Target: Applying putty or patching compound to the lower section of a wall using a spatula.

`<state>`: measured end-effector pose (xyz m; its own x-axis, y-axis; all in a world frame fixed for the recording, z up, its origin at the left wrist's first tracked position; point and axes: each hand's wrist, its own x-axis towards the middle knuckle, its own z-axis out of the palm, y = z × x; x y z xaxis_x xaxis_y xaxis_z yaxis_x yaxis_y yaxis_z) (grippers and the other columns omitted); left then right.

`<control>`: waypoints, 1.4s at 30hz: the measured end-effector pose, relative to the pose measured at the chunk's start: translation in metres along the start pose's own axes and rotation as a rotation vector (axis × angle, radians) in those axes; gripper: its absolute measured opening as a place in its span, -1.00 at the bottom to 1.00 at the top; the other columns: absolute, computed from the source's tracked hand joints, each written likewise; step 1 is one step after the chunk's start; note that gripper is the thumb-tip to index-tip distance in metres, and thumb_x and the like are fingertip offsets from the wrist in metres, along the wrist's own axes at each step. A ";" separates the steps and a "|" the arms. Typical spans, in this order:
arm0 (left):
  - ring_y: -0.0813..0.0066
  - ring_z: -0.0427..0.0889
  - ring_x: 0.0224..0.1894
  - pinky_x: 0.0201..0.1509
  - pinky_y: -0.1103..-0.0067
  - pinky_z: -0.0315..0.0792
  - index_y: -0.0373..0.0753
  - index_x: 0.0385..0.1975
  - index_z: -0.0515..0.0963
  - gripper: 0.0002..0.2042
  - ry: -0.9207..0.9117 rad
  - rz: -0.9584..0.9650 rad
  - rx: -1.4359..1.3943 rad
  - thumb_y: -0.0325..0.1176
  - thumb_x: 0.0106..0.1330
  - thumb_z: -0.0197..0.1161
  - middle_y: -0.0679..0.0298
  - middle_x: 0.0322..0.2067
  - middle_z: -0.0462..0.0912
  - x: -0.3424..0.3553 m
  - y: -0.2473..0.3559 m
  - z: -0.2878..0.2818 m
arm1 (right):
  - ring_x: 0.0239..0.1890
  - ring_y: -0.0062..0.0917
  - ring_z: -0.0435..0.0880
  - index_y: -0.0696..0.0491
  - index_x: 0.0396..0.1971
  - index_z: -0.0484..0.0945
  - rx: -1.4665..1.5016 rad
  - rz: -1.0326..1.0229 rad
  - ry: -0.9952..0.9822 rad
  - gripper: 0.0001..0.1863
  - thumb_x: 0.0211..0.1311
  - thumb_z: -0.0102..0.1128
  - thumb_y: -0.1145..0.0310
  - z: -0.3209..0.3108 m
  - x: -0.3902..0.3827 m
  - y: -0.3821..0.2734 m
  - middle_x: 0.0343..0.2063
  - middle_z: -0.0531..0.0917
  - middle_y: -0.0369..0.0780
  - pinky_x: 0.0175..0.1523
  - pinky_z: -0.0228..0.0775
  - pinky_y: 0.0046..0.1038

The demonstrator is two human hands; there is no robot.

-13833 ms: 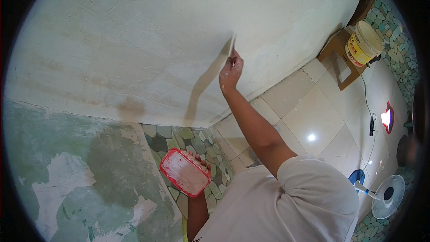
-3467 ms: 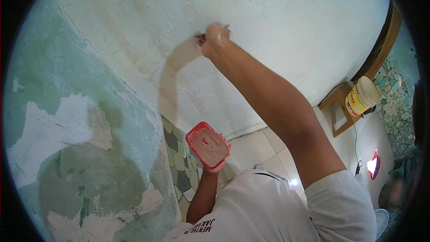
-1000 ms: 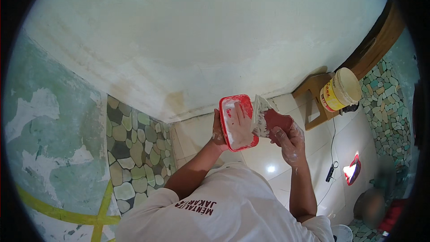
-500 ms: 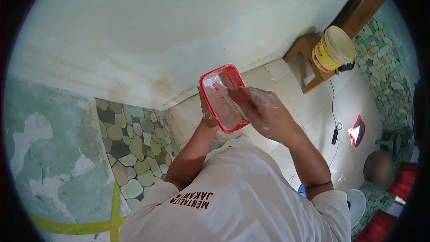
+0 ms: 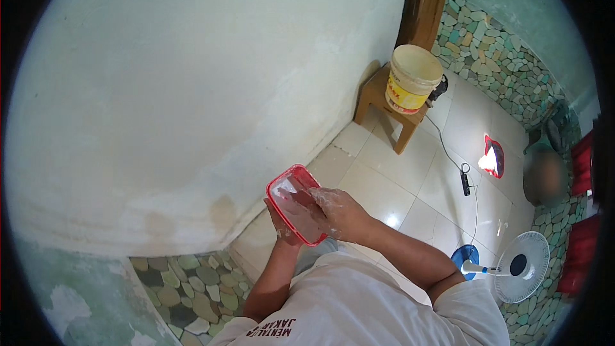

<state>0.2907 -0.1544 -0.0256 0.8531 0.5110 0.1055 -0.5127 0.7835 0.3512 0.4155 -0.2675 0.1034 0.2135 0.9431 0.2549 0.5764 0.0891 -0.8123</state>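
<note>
– Lower centre of the frame: what item?
– One red tub [image 5: 287, 217] of pinkish paste [image 5: 302, 219], long axis slanting upper left to lower right. Left hand [image 5: 284, 230] supports its left side from below; right hand [image 5: 339, 213] lies over the right rim, nearer the paste.
– Right hand's contents?
– Seemingly a dull-red scraper [image 5: 303, 200], pinched, blade inside the tub; its edge is hidden. Left fingers: mostly beneath, uncountable.
</note>
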 end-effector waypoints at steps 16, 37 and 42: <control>0.15 0.40 0.27 0.34 0.22 0.34 -0.11 0.37 0.23 -0.08 0.016 -0.304 -0.070 0.53 0.20 -0.08 0.16 0.29 0.38 0.178 -0.040 0.016 | -0.31 -0.03 0.60 0.24 -0.17 0.54 -0.199 0.100 0.185 -0.77 0.25 0.12 0.42 -0.087 0.055 0.070 -0.35 0.62 0.07 -0.15 0.47 -0.17; 0.19 0.47 0.22 0.37 0.15 0.29 -0.07 0.28 0.38 -0.30 -0.036 -0.167 -0.087 0.32 0.32 -0.06 0.17 0.21 0.47 0.328 -0.191 0.078 | -0.23 0.01 0.62 0.22 -0.16 0.55 0.064 0.050 -0.099 -0.75 0.30 0.07 0.36 -0.316 0.087 0.211 -0.32 0.62 0.10 -0.10 0.45 -0.09; 0.05 0.43 0.26 0.34 0.04 0.28 -0.10 0.35 0.30 -0.05 -0.071 -0.119 -0.334 0.58 0.15 -0.17 0.12 0.25 0.44 0.345 -0.214 0.065 | -0.25 0.02 0.62 0.18 -0.16 0.55 -0.089 -0.226 0.051 -0.74 0.29 0.09 0.31 -0.340 0.086 0.228 -0.29 0.63 0.09 -0.13 0.46 -0.09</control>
<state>0.7011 -0.1693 -0.0040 0.9075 0.3922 0.1503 -0.4024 0.9145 0.0431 0.8336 -0.2750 0.1187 0.1100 0.8848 0.4529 0.6807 0.2650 -0.6830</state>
